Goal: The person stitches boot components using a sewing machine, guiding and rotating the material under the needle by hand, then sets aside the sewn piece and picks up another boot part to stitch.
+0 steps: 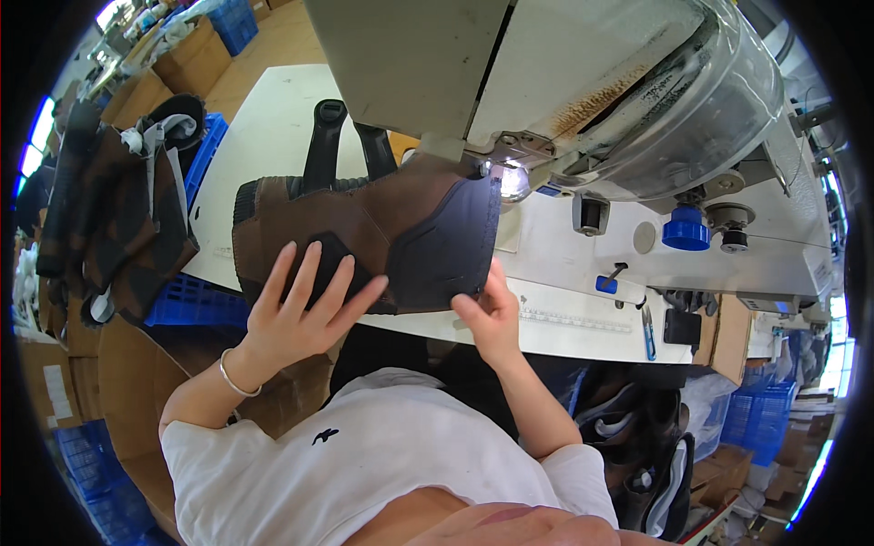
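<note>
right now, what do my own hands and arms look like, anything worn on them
Both hands are bare, with no gloves. A thin silver-coloured bangle circles the wrist of the left hand; nothing shows on the wrist of the right hand. The forearms are uncovered below the short, plain white sleeves.

A brown boot upper [314,214] with a dark panel [442,241] and two black straps [325,150] is lying sideways, its right edge reaching the machine head [401,73].
</note>
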Demonstrator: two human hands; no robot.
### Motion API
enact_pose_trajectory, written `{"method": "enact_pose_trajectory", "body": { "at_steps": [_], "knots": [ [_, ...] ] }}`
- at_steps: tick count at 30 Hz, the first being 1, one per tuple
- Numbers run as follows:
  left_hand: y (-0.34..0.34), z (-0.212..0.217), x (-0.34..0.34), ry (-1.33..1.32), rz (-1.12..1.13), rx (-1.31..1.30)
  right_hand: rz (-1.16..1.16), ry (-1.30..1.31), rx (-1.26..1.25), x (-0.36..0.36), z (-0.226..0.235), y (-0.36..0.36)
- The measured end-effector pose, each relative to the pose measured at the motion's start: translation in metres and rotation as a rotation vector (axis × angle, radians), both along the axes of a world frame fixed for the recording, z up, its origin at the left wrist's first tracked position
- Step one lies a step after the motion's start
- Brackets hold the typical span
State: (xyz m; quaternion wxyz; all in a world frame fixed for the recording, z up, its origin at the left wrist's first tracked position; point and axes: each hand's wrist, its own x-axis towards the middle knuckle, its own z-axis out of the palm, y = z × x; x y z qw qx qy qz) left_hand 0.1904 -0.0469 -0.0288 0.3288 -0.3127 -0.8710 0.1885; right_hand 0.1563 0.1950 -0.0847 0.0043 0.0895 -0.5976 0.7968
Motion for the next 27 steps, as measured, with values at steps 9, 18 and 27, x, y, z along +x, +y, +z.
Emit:
{"method": "enact_pose_trajectory", "body": {
  "at_steps": [9,18,27],
  "knots": [
    [-0.008,-0.003,-0.006,-0.024,-0.1,0.053,0.009,-0.038,-0.007,0.007,-0.013,0.002],
    [-0.007,0.026,-0.052,-0.033,-0.132,0.124,-0.094,-0.013,-0.021,-0.033,0.014,-0.01],
    [-0.008,0.068,-0.108,-0.206,-0.133,0.117,-0.179,0.074,0.201,-0.036,-0.012,0.014]
  ]
}}
